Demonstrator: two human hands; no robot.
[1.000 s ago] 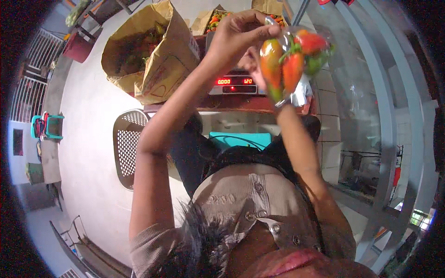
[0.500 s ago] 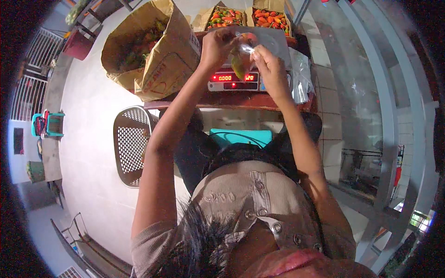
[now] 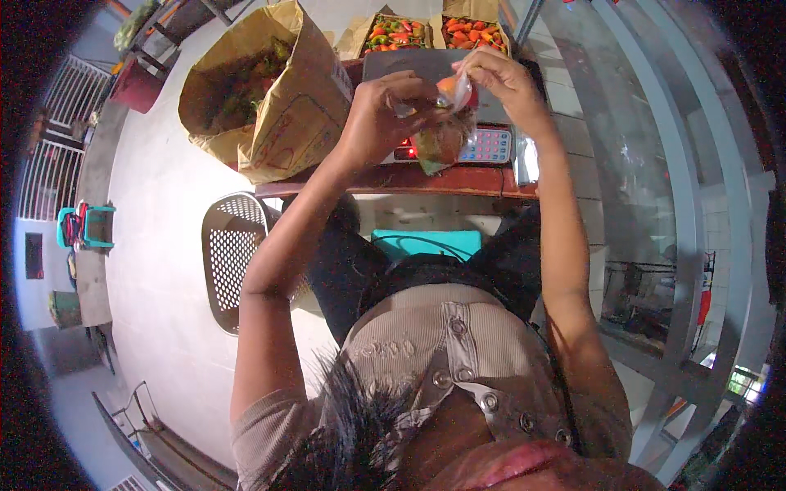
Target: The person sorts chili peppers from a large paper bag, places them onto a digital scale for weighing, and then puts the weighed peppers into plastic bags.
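A small clear plastic bag with red, orange and green peppers inside hangs between my hands over the front of a digital scale. My left hand grips the bag's upper left side with its fingers closed. At the upper right, my right hand pinches the bag's gathered top. The bag covers part of the scale's red display, and the scale's dark flat platform lies behind it.
To the left stands a large open paper sack of peppers. Two boxes of chili peppers sit behind the scale. A perforated basket is on the floor; a turquoise stool shows below the red table edge.
My left hand has come down toward me, while my right hand has moved up and to the right. The bag now hangs lower, covering more of the display.
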